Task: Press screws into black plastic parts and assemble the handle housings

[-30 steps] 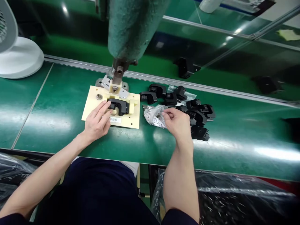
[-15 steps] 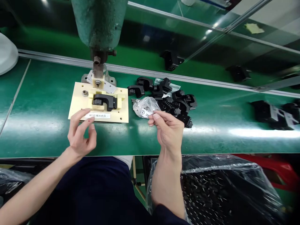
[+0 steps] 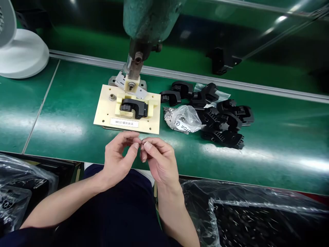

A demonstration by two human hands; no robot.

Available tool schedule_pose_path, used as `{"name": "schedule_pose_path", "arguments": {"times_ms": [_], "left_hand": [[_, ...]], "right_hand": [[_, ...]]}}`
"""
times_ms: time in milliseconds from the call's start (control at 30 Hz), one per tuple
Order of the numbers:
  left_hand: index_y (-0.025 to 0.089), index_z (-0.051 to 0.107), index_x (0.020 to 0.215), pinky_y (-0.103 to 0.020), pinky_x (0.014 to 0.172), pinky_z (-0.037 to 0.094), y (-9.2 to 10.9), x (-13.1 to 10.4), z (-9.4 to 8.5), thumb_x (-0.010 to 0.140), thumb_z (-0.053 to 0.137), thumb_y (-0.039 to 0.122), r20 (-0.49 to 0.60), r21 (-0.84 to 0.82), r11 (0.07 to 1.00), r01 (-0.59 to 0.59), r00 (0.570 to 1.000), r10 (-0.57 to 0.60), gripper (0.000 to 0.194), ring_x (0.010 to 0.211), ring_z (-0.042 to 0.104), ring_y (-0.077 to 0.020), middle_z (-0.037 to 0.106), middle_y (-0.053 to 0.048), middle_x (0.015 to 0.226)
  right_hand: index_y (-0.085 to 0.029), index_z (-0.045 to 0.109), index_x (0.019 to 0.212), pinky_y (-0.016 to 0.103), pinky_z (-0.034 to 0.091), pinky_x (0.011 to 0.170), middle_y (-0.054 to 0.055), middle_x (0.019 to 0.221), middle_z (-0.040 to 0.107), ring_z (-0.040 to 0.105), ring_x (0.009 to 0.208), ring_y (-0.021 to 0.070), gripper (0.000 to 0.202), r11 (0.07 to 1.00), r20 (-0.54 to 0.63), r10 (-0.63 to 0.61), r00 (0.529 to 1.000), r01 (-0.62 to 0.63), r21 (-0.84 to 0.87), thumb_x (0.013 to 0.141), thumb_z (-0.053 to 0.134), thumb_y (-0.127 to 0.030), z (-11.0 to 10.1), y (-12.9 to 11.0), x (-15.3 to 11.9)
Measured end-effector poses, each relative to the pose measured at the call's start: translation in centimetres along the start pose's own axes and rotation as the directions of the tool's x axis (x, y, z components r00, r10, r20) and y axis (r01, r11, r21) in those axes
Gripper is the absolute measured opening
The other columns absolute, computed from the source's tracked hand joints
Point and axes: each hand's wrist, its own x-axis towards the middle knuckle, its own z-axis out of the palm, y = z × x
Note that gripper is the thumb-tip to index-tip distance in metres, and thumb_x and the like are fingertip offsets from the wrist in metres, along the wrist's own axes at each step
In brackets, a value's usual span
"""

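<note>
My left hand (image 3: 119, 156) and my right hand (image 3: 160, 159) meet fingertip to fingertip over the bench's front part. Both are closed in a pinch; something tiny and dark seems to sit between the fingertips, too small to name. Just beyond them lies a cream fixture plate (image 3: 102, 111) with a printed label (image 3: 124, 122). A black hooked plastic part (image 3: 140, 109) rests in the raised holder on that plate. Above the plate's back edge hangs the green press head (image 3: 151, 20), its tip apart from the black part.
Right of the plate lies a clear plastic bag of small metal pieces (image 3: 183, 119). Several black plastic parts (image 3: 223, 120) are heaped beside it. A white round base (image 3: 28, 55) stands at the back left. Plastic-lined bins (image 3: 213, 219) sit below the bench's front edge.
My right hand has left the bag and come left to my left hand. My left hand's spread fingers have closed into a pinch. The camera view has turned left.
</note>
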Motion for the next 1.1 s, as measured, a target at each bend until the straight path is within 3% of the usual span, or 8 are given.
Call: {"name": "schedule_pose_path", "arguments": {"times_ms": [200,433,633,733,867,967,1100], "left_hand": [[0.018,0.063,0.098,-0.021,0.063,0.055,0.2,0.1,0.1,0.082,0.065,0.015,0.022,-0.088,0.992,0.086,0.996,-0.085,0.016,0.064,0.062,-0.0094,0.064,0.002,0.073],[0.018,0.061,0.096,-0.025,0.056,0.053,0.5,0.3,0.3,0.079,0.069,0.021,0.043,-0.199,0.955,0.221,0.975,-0.217,0.019,0.055,0.058,-0.0097,0.059,0.004,0.067],[0.017,0.063,0.093,-0.024,0.054,0.048,1.3,0.8,0.2,0.067,0.073,0.016,0.078,-0.344,0.832,0.436,0.896,-0.437,0.027,0.052,0.053,-0.0089,0.059,0.005,0.062],[0.017,0.063,0.092,-0.023,0.054,0.045,1.4,0.9,0.2,0.064,0.073,0.014,0.082,-0.363,0.798,0.481,0.870,-0.487,0.030,0.052,0.051,-0.0084,0.058,0.006,0.060],[0.017,0.062,0.093,-0.023,0.055,0.045,1.2,0.9,0.0,0.066,0.070,0.014,0.071,-0.318,0.838,0.443,0.893,-0.445,0.029,0.052,0.051,-0.0078,0.057,0.006,0.060],[0.018,0.061,0.095,-0.023,0.057,0.048,0.9,0.8,-0.3,0.070,0.067,0.014,0.072,-0.212,0.914,0.344,0.939,-0.337,0.027,0.055,0.054,-0.0085,0.056,0.006,0.062],[0.020,0.059,0.102,-0.021,0.061,0.050,0.8,0.3,-0.8,0.073,0.064,0.012,0.062,-0.015,0.984,0.179,0.982,-0.178,0.030,0.060,0.056,-0.0085,0.057,0.005,0.067]], "right_hand": [[-0.020,0.071,0.069,0.020,0.036,0.040,-0.004,0.055,0.059,0.046,0.042,0.0064,0.009,1.000,-0.087,0.017,0.996,-0.016,0.014,0.068,0.077,-0.027,0.8,0.7,0.1],[-0.021,0.071,0.070,0.023,0.039,0.043,-0.003,0.055,0.059,0.047,0.043,0.0079,0.006,0.991,-0.107,-0.093,0.990,0.082,-0.106,0.071,0.074,-0.026,1.0,1.2,-0.3],[-0.021,0.071,0.073,0.024,0.042,0.047,-0.003,0.053,0.056,0.050,0.045,0.0091,0.009,0.996,-0.054,-0.061,0.997,0.058,-0.066,0.077,0.071,-0.030,0.5,1.3,-0.5],[-0.021,0.072,0.074,0.023,0.042,0.048,-0.003,0.056,0.057,0.050,0.046,0.0081,0.010,0.996,-0.050,-0.067,0.996,0.064,-0.060,0.078,0.071,-0.030,0.1,1.2,-0.5],[-0.023,0.073,0.080,0.022,0.043,0.048,-0.003,0.060,0.059,0.052,0.049,0.0083,0.008,0.989,0.014,-0.084,0.996,0.085,-0.123,0.080,0.071,-0.030,-0.5,1.1,-0.6],[-0.024,0.073,0.086,0.023,0.047,0.052,-0.001,0.072,0.065,0.056,0.056,0.0093,0.008,0.962,0.072,-0.103,0.992,0.117,-0.247,0.079,0.071,-0.028,-0.7,0.9,-0.6],[-0.022,0.071,0.079,0.023,0.050,0.057,0.000,0.077,0.066,0.059,0.062,0.0102,0.001,0.909,0.090,-0.129,0.988,0.154,-0.387,0.078,0.070,-0.022,-0.5,0.6,-0.7]]}}
